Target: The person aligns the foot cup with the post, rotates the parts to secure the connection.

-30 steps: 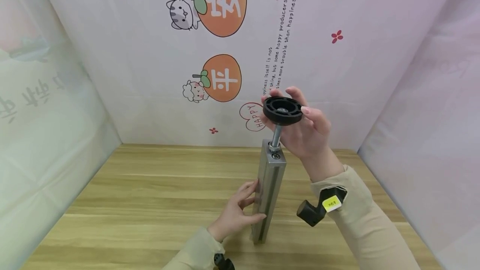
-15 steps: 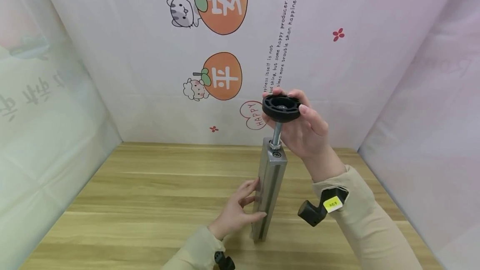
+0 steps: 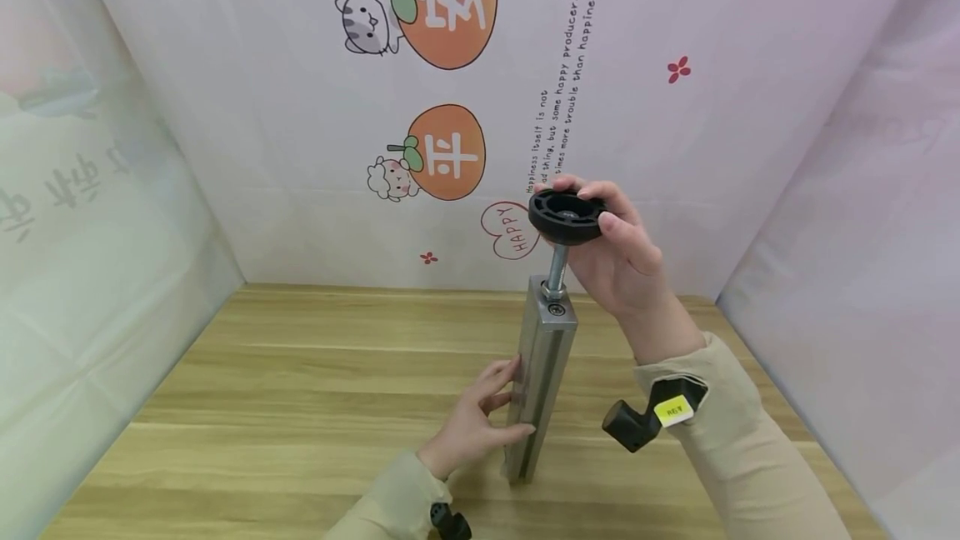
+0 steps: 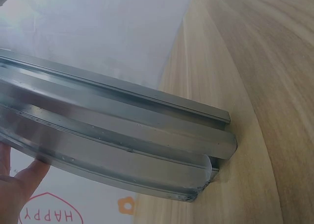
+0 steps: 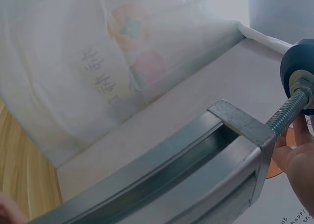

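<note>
A silver slotted aluminium profile (image 3: 542, 382) stands upright on the wooden table. From the plate on its top end rises a threaded rod (image 3: 557, 267) with a nut at its base. The rod carries a round black leveling foot (image 3: 566, 227). My right hand (image 3: 618, 261) grips the foot by its rim, thumb at the near right and fingers around the far side. Lower down, my left hand (image 3: 480, 419) holds the profile between thumb and fingers. In the left wrist view the slotted profile (image 4: 117, 131) reaches down to the wood.
The wood-grain table (image 3: 300, 407) is enclosed by a printed white back cloth (image 3: 300, 148) and pale side cloths. Black wrist cameras sit at both sleeves.
My right hand shifts its fingers around the rim of the leveling foot and its wrist moves slightly right. The left hand keeps its hold on the profile.
</note>
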{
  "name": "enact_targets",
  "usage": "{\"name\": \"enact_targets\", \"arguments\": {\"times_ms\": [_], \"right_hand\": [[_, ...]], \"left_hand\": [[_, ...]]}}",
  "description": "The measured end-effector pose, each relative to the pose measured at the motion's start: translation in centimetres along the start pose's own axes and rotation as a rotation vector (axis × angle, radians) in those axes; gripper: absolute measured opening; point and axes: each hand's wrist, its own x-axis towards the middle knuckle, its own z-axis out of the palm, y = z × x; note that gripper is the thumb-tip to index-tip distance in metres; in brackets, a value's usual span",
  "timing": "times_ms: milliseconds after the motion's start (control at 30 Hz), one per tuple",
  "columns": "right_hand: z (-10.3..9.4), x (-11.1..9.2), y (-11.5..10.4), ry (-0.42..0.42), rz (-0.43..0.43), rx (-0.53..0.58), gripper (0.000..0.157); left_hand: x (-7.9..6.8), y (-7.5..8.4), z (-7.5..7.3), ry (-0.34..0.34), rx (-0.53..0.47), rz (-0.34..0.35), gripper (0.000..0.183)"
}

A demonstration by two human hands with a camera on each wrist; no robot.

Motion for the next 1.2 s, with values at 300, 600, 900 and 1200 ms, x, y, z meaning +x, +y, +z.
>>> {"name": "enact_targets", "arguments": {"times_ms": [300,600,900,1200], "right_hand": [[0.3,0.1,-0.8,0.017,-0.014,-0.101,0.019],[1.2,-0.1,-1.4,0.183,-0.034,-0.507,0.014],[2.1,0.1,-1.9,0.235,-0.076,-0.867,0.029],[3.2,0.4,-1.8,0.333,-0.07,-1.126,0.027]], "left_hand": [[-0.1,-0.1,0.0,-0.004,-0.003,-0.001,0.083],[-0.1,0.1,0.0,-0.005,0.005,-0.031,0.083],[-0.1,0.1,0.0,-0.004,0.005,-0.023,0.083],[-0.1,0.1,0.0,-0.008,0.001,-0.013,0.084]]}}
